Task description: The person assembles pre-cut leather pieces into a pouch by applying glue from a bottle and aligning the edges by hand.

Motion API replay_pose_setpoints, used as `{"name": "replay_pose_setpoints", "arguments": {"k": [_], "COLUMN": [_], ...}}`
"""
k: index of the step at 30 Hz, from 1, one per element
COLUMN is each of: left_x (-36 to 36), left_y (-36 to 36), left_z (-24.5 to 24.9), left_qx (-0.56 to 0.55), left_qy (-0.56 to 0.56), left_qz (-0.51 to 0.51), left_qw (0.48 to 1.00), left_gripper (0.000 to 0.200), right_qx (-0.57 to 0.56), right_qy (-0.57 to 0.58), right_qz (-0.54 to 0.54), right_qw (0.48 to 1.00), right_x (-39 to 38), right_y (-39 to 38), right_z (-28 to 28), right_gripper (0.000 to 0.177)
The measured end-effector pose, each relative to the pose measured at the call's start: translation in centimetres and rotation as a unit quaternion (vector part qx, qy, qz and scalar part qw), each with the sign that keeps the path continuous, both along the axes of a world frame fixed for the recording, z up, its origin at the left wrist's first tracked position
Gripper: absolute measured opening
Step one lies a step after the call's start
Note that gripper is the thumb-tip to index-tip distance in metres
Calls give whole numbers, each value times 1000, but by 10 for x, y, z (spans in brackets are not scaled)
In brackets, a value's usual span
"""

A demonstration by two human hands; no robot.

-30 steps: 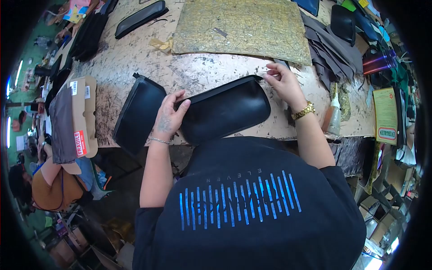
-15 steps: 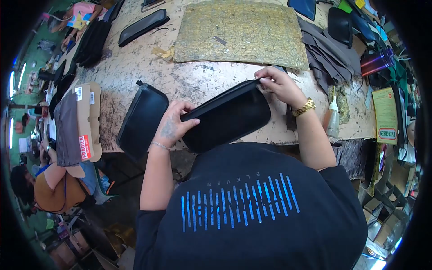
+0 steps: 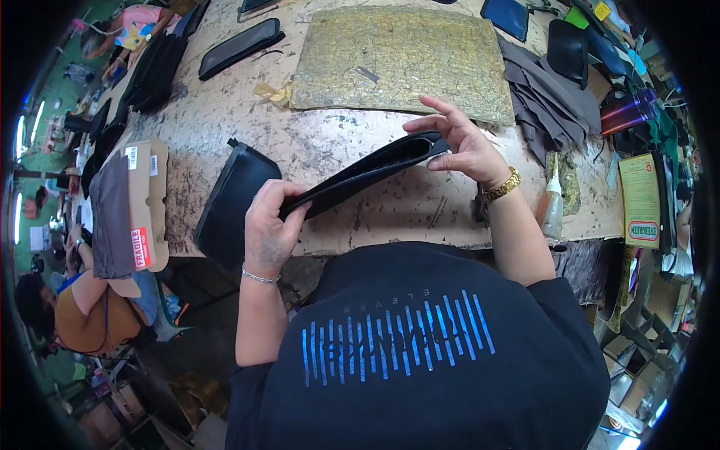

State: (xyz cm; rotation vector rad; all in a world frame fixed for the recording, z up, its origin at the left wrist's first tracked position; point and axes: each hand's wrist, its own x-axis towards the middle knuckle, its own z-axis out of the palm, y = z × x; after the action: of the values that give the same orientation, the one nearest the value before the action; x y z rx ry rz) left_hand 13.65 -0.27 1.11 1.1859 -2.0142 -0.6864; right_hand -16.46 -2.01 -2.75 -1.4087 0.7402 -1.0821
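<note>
A black zip pouch is held tilted above the table's near edge, its long mouth parted so that the inside shows. My left hand pinches its left end between thumb and fingers. At the other end, my right hand has the pouch's corner between the thumb below and the fingers above, with some fingertips raised off it. A second black pouch lies flat just left of my left hand, its near end over the table edge.
Beyond the pouch lies a worn yellowish board. Dark cloth pieces and a glue bottle are at right. A cardboard box stands at left, near a seated person. Another black case lies farther back.
The pouch has turned from showing its broad flat side to showing its parted mouth. My left hand has shifted slightly left, and my right hand's fingers have spread more.
</note>
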Motion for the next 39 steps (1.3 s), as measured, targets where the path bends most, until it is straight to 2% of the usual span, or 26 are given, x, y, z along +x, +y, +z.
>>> {"name": "replay_pose_setpoints", "arguments": {"k": [5, 8, 9, 10, 11, 13, 15, 16, 17, 18, 19, 21, 23, 25, 26, 27, 29, 30, 33, 35, 37, 38, 39], "left_x": [3, 6, 9, 12, 14, 18, 12, 11, 10, 6, 7, 15, 38, 73, 86, 95, 105, 104, 106, 108, 114, 115, 117], "left_y": [0, 1, 4, 8, 11, 13, 15, 15, 13, 14, 10, 0, -21, -47, -55, -62, -71, -71, -73, -74, -86, -93, -99], "left_z": [4, 5, -2, -9, -15, -24, -24, -30, -29, -24, -17, -17, -35, -58, -66, -69, -66, -64, -60, -64, -70, -71, -72], "left_qx": [-49, -63, 22, 108, 103, 70, 30, 79, 34, 59, 35, 15, -17, -60, -36, -12, 75, 71, 66, 33, -17, -62, -109], "left_qy": [-38, 5, 76, 147, 149, 137, 143, 178, 142, 164, 134, 139, 33, -74, -136, -195, -262, -275, -307, -268, -196, -201, -202], "left_qz": [-11, -19, 22, 62, 64, 62, 65, 72, 45, 31, 8, 23, 106, 175, 237, 298, 328, 341, 311, 287, 203, 202, 203], "left_qw": [998, 998, 997, 981, 981, 986, 987, 978, 988, 984, 990, 990, 994, 980, 961, 934, 905, 896, 897, 919, 959, 957, 952], "left_gripper": [21, 29, 29, 29, 29, 28, 27, 32, 40, 47, 53, 52, 49, 48, 48, 48, 48, 44, 34, 26, 24, 21, 17], "right_qx": [42, 47, 43, 52, 59, -3, 22, 48, 79, 73, 71, 66, 91, 135, 134, 147, 137, 101, -16, -125, -103, -133, -201], "right_qy": [16, 13, 14, 20, 27, 122, 121, 79, 38, -3, -42, -148, -203, -246, -225, -166, 67, 155, 208, 333, 331, 316, 345], "right_qz": [-27, -34, -31, -43, -53, -87, -112, -133, -148, -158, -172, -214, -274, -234, -286, -340, -471, -479, -477, -430, -332, -269, -225], "right_qw": [999, 998, 998, 998, 996, 989, 986, 987, 985, 985, 982, 963, 936, 931, 922, 914, 869, 858, 854, 830, 877, 900, 889], "right_x": [11, 11, 13, 14, 16, 15, 15, 12, 9, 7, 3, -15, -23, -62, -68, -72, -60, -62, -42, -9, 27, 42, 53], "right_y": [0, -1, -2, -2, -3, -5, -5, -4, -8, -15, -22, -47, -66, -95, -106, -112, -103, -99, -80, -59, -47, -39, -39], "right_z": [3, -1, 0, 2, 4, 4, 4, 2, 0, 3, 9, 19, 45, 33, 23, 12, -7, -21, -53, -43, -32, -25, -24], "right_gripper": [77, 65, 65, 61, 56, 30, 25, 25, 25, 23, 21, 16, 16, 20, 20, 36, 59, 74, 55, 41, 33, 29, 28]}}
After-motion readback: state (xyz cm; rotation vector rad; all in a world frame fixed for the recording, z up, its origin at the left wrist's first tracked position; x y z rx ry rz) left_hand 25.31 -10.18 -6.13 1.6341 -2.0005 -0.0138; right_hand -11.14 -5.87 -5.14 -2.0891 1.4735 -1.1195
